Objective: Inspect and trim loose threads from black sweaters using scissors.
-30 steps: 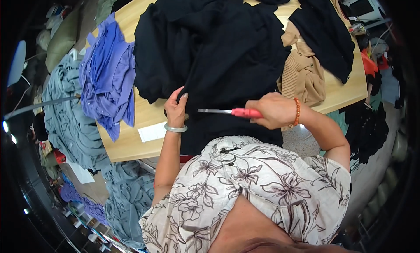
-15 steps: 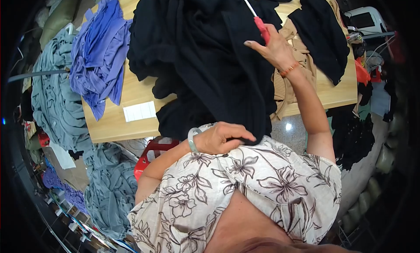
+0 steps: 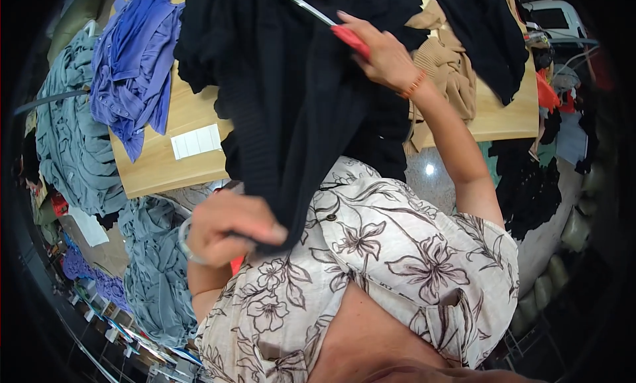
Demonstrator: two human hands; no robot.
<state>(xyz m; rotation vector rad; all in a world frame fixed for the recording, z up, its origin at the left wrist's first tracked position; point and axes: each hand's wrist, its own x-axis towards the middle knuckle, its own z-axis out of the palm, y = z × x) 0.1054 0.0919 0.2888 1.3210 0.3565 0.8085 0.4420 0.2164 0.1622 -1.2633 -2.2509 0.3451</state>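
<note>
My left hand (image 3: 228, 227), a little blurred, pinches the near edge of a black knit garment (image 3: 278, 111) and draws it out over the table's front edge, in front of my shirt. The rest of that garment lies heaped on the wooden table. In my right hand (image 3: 384, 55) is a slim tool with a red handle (image 3: 351, 40) and a narrow metal shaft (image 3: 306, 6). Its tip points to the upper left, above the black fabric. What the shaft is exactly, I cannot make out.
Purple garments (image 3: 136, 71) lie on the table's left, near a white paper slip (image 3: 196, 142). Grey-green fabric (image 3: 73, 131) hangs beyond the left edge. To the right are a tan knit garment (image 3: 450, 78) and another black garment (image 3: 487, 42). Black fabric (image 3: 530, 191) sits lower right.
My left hand has moved left and slightly down, pulling the black garment's edge with it. My right hand has shifted left with the red-handled tool, which now slants more to the left.
</note>
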